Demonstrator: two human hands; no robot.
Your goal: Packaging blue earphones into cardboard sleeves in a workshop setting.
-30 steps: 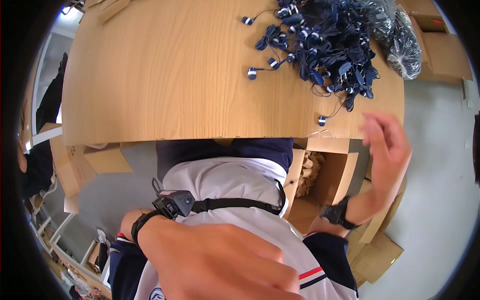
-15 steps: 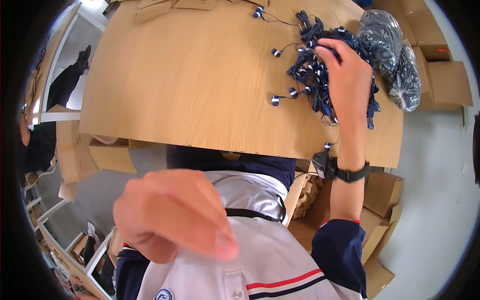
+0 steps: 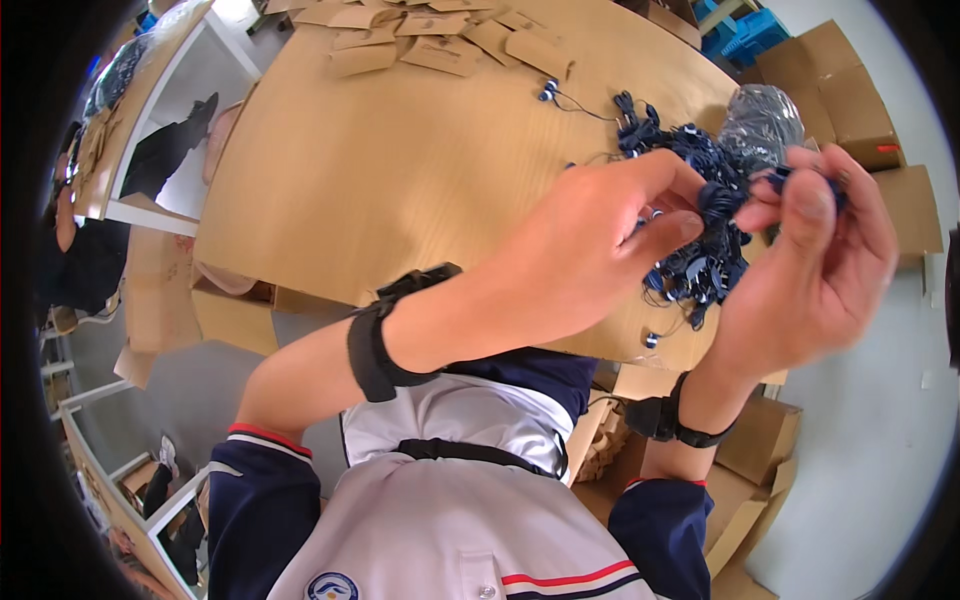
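Both hands are raised close to the camera over a wooden table [image 3: 400,170]. My right hand [image 3: 810,270] pinches a dark blue corded item [image 3: 800,178] between thumb and fingers. My left hand [image 3: 590,250] reaches across to it, fingertips touching a coiled dark blue piece [image 3: 718,198]. Behind the hands lies a tangled pile of dark blue earphones [image 3: 700,260] with small silver plugs. A black band sits on each wrist.
Brown card sleeves [image 3: 430,45] lie at the table's far edge. A clear plastic bag [image 3: 760,120] sits beside the pile. Cardboard boxes [image 3: 860,100] stand on the floor to the right and below the table. A person sits at far left [image 3: 70,230].
My right hand has come up from the pile with a blue item. My left hand rose from my chest to meet it in front of the camera.
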